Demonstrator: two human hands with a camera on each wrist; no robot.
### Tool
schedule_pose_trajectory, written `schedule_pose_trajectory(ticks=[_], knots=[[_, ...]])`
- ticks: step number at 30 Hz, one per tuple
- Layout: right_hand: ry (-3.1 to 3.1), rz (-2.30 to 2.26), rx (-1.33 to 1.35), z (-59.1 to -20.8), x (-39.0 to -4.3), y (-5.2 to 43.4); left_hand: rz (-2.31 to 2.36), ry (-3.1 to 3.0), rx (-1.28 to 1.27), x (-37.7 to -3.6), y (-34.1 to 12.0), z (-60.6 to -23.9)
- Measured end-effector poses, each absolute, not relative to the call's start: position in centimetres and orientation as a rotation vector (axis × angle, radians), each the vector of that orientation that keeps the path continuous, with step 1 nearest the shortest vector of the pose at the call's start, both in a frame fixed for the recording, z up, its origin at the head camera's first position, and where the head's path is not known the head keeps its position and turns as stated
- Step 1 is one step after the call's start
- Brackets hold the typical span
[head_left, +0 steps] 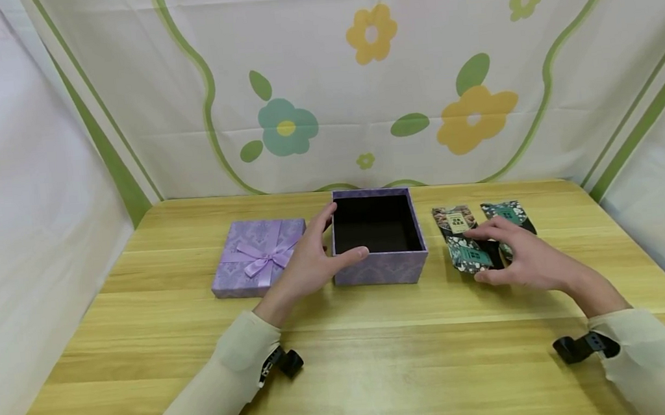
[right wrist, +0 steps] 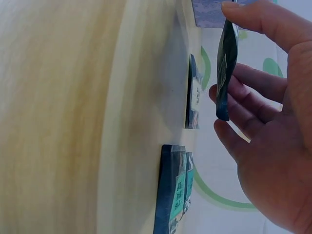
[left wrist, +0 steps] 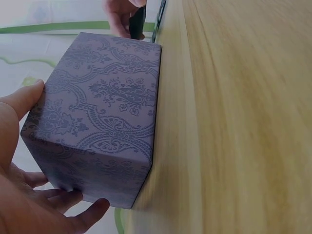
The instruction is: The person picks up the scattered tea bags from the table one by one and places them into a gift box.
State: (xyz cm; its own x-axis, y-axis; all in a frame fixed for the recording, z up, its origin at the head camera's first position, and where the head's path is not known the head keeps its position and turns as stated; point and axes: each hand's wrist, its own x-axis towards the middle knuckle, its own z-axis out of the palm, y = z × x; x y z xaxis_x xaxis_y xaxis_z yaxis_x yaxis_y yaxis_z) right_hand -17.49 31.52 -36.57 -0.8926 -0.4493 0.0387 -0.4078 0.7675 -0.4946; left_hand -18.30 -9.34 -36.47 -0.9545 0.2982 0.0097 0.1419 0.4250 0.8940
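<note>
An open purple patterned box [head_left: 381, 270] with a dark inside stands mid-table. My left hand [head_left: 335, 236] holds its left side, thumb on the front corner and fingers [left wrist: 73, 202] along the side wall [left wrist: 102, 117]. To the right of the box lie dark floral packets with teal labels. My right hand [head_left: 497, 250] pinches one packet [right wrist: 225, 63] between thumb and fingers [right wrist: 253, 105], its edge lifted off the table. Two more packets [head_left: 453, 219] [head_left: 505, 211] lie flat just behind it.
The box's lid [head_left: 257, 258], purple with a ribbon bow, lies flat to the left of the box. The wooden table [head_left: 380, 360] is bare at the front. A flowered cloth backdrop [head_left: 358, 88] closes off the back and sides.
</note>
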Motion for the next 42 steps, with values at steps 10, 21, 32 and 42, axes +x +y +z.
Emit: schedule_pose_trajectory(ticks=[10,21,32,42], knots=[[2.891,-0.801,-0.705,-35.6,-17.5,31.1,1.564,2.525,0.409,-18.4,-9.3,-36.6],[2.906,-0.787,-0.691,-33.9,-17.6,30.9,1.550,2.523,0.413,-18.4,-9.3,-36.6],[2.948,-0.794,-0.768,-32.6,-18.0,30.6,1.549,2.525,0.414,-18.2,-9.3,-36.5],[2.953,-0.841,-0.752,-31.4,-18.4,30.0,1.561,2.517,0.404,-18.3,-9.3,-36.6]])
